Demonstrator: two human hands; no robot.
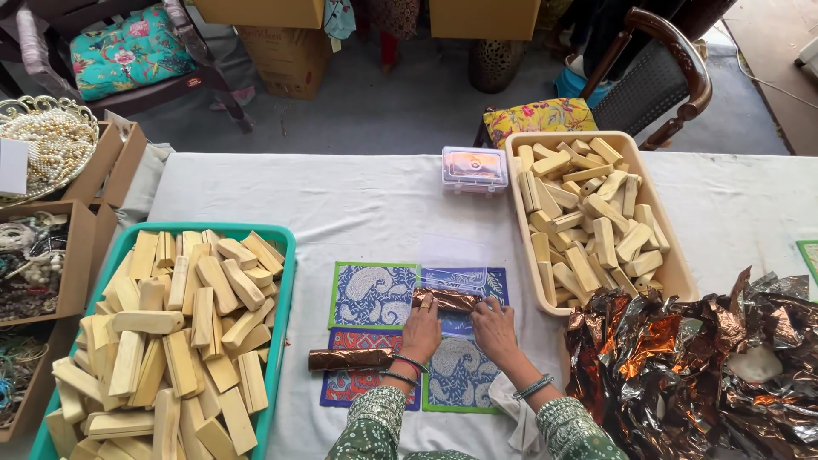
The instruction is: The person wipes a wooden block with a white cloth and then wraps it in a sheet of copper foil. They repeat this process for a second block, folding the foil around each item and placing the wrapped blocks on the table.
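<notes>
Hands, left (421, 330) and right (495, 328), both gripping one foil-wrapped stick (446, 298) (a second wrapped stick (350, 359) beside), two block-filled trays.

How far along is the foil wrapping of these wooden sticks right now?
Early, by the look of it. Done: one foil-wrapped stick lies finished on the patterned mats. In hand: left hand and right hand press foil around a second stick. Left: the green tray and beige tray are piled with bare sticks; crumpled foil waits.
</notes>
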